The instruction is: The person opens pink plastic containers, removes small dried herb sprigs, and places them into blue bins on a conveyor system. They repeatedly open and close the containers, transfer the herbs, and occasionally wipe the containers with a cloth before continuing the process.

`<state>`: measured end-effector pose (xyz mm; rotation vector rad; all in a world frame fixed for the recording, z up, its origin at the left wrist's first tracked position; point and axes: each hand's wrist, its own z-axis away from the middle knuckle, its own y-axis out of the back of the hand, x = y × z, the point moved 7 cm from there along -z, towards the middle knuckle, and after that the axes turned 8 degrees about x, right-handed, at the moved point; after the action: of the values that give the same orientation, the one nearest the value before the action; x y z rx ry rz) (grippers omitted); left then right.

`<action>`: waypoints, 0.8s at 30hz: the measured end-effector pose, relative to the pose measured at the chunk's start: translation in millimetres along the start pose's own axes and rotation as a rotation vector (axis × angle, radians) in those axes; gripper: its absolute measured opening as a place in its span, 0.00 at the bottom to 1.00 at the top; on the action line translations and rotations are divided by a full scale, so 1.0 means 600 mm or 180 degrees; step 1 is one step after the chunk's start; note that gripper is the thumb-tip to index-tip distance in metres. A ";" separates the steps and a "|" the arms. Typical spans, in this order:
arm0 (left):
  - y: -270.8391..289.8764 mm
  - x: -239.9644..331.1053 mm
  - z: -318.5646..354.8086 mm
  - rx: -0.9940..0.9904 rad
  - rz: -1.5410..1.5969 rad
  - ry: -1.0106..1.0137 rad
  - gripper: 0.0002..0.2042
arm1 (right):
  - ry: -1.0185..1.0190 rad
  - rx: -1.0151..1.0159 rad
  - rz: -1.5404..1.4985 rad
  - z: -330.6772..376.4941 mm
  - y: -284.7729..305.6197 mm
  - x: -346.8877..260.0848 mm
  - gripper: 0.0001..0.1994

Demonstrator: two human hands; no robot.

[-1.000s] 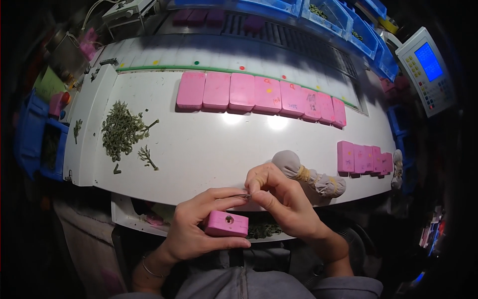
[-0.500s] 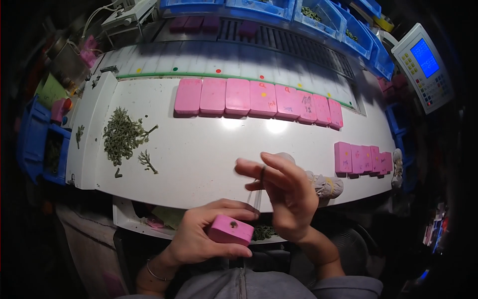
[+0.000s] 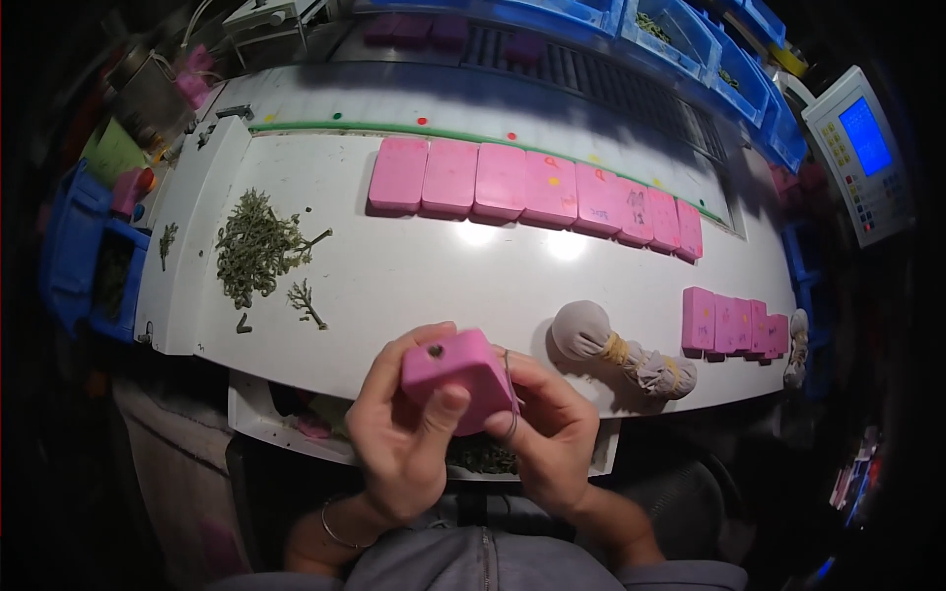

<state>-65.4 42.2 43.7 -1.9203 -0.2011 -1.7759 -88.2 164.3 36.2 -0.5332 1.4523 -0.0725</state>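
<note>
A broad stretch of white table (image 3: 434, 266) lies between the row of pink blocks (image 3: 550, 187) along its far side, the green pile (image 3: 256, 251) on its left and the tied cloth bundle (image 3: 619, 350) close to its near edge on the right. Over that near edge, the left hand (image 3: 399, 433) grips the held block (image 3: 463, 366), while the right hand (image 3: 555, 424), fingers curled, holds a thin dark band (image 3: 510, 379) stretched against the block's side. This block is smooth, pink and tilted, its corners rounded, with a small dark hole (image 3: 436, 351) in the upward-turned end.
</note>
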 end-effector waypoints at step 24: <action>-0.018 0.010 -0.015 -0.0817 -0.0923 -0.0536 0.18 | 0.0001 -0.0142 0.0841 -0.038 0.028 -0.031 0.18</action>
<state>-77.5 45.9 52.7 -2.3262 -0.3400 -1.8982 -116.9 178.9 46.4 -0.3734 1.5159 0.1695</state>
